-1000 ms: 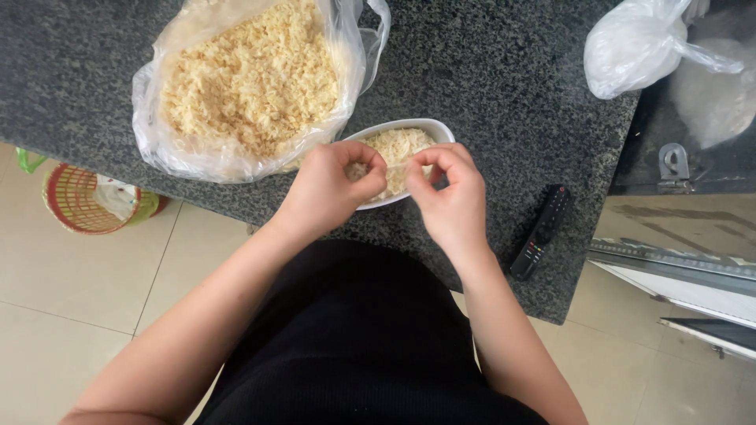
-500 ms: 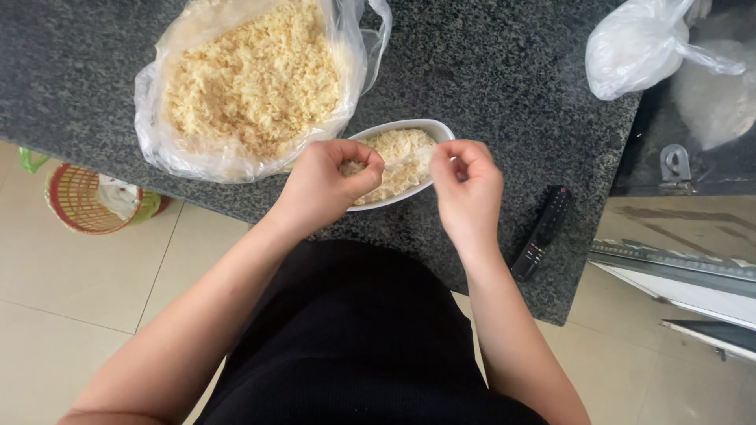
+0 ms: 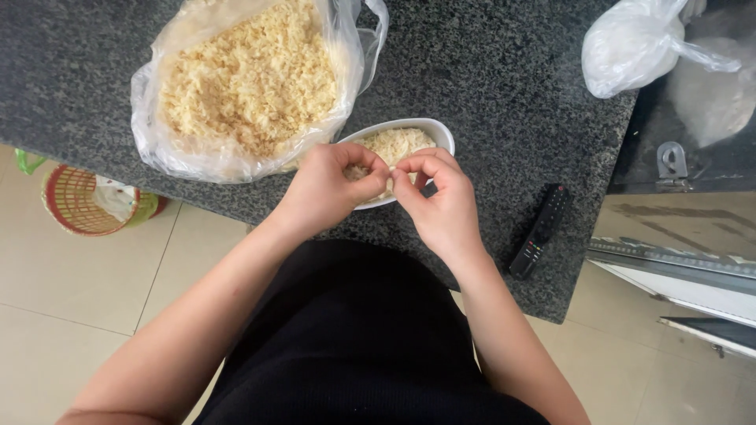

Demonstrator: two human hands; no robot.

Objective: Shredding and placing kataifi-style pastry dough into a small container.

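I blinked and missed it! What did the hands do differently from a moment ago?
Half a second ago the right hand was a little apart from the left hand; now it has moved back in, and their fingertips pinch together over the white bowl of pale shreds. The bowl, the big bag of shreds, the remote and the white bag stayed put.
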